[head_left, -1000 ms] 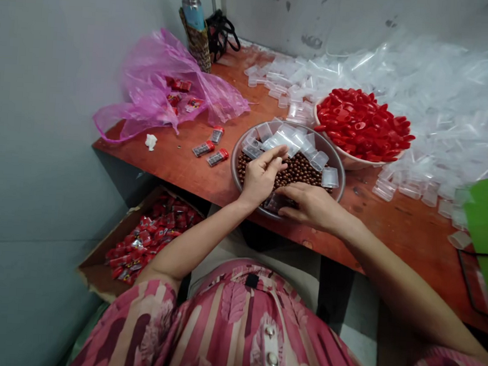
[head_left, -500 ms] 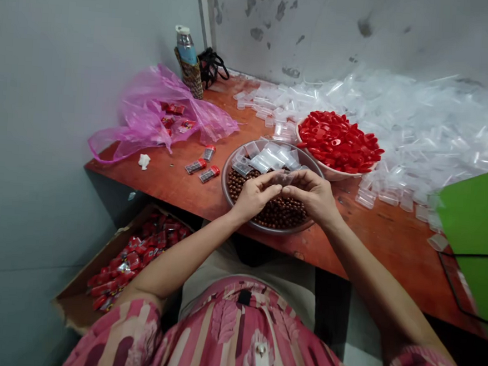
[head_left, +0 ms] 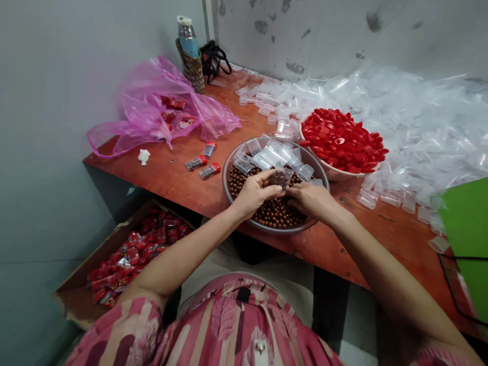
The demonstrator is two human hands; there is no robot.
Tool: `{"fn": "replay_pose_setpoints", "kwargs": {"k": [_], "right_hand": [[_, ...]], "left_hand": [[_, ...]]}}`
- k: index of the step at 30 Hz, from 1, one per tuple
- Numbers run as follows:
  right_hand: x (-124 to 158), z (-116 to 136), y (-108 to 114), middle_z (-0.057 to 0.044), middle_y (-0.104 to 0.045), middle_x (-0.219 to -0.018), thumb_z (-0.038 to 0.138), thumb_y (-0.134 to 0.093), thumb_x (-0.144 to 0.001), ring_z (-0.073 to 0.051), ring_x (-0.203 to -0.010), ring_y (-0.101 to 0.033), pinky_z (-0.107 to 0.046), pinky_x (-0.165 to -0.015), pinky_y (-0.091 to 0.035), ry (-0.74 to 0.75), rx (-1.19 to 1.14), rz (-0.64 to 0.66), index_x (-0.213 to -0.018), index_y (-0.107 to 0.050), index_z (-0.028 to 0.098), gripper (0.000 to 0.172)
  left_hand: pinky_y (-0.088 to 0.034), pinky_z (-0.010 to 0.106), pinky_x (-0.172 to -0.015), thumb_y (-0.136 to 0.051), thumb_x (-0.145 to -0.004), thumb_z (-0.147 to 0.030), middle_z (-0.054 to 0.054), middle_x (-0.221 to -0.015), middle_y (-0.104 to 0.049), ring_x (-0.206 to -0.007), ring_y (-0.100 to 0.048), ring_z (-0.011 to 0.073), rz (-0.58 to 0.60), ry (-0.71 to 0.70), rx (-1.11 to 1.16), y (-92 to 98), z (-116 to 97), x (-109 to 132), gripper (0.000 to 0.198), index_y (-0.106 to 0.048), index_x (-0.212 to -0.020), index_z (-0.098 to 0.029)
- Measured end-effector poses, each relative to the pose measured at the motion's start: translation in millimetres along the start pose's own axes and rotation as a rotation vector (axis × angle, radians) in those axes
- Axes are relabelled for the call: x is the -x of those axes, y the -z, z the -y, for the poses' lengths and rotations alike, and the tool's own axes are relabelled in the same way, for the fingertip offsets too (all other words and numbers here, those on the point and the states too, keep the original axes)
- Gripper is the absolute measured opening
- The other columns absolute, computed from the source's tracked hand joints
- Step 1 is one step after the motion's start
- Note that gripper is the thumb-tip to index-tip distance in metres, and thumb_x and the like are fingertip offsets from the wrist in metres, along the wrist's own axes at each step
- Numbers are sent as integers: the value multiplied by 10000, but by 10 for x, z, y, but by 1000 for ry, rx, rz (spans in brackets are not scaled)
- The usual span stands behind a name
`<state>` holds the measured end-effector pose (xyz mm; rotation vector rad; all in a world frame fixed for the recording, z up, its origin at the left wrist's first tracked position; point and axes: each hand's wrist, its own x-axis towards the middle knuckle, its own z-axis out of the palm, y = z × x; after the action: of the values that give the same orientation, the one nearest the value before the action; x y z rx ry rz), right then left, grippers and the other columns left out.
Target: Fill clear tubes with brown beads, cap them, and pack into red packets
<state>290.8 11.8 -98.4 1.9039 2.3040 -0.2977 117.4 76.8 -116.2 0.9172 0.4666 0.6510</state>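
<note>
My left hand (head_left: 255, 195) is closed on a small clear plastic container (head_left: 282, 178), held over a wide basin (head_left: 226, 196). Dark shapes show through the container's wall. Fingers of my right hand (head_left: 312, 200) dip among the small brown balls (head_left: 277, 214) in the basin, bent together just right of the container; whatever they pinch is hidden. More clear containers (head_left: 271, 154) lie on the balls at the basin's far side. Behind it to the right stands a bowl (head_left: 332, 172) heaped with red caps (head_left: 343, 140).
Three filled, red-capped containers (head_left: 210, 170) lie left of the basin, near a pink plastic bag (head_left: 141, 103). A bottle (head_left: 189, 45) stands behind. Clear containers (head_left: 432, 123) pile up on the right beside a green panel (head_left: 475, 221). Below left sits a carton (head_left: 77, 294) of red-capped packs.
My right hand has come off the container and moved down to the brown balls. My left hand keeps the container, which now shows more fully. The view has shifted slightly.
</note>
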Motion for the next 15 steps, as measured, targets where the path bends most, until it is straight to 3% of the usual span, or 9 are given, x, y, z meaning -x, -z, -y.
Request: {"fn": "replay_pose_setpoints", "kwargs": {"k": [10, 15], "right_hand": [[50, -203, 10, -48, -719, -892, 151, -513, -816, -189, -819, -657, -270, -761, -472, -88, -301, -194, -917, -687, 187, 205], [21, -97, 24, -93, -704, -983, 148, -544, -789, -225, -929, -633, -295, -817, -451, -40, -107, -51, -974, -687, 171, 234]], "left_hand": [[-545, 330, -823, -716, -687, -289, 75, -1092, -679, -973, -623, 203, 20, -119, -212, 61, 101, 3, 430, -659, -1092, -159], [-541, 324, -835, -703, -701, -272, 77, -1113, -673, -1002, -619, 206, 13, -138, -227, 61, 92, 14, 413, -657, -1095, -162]]}}
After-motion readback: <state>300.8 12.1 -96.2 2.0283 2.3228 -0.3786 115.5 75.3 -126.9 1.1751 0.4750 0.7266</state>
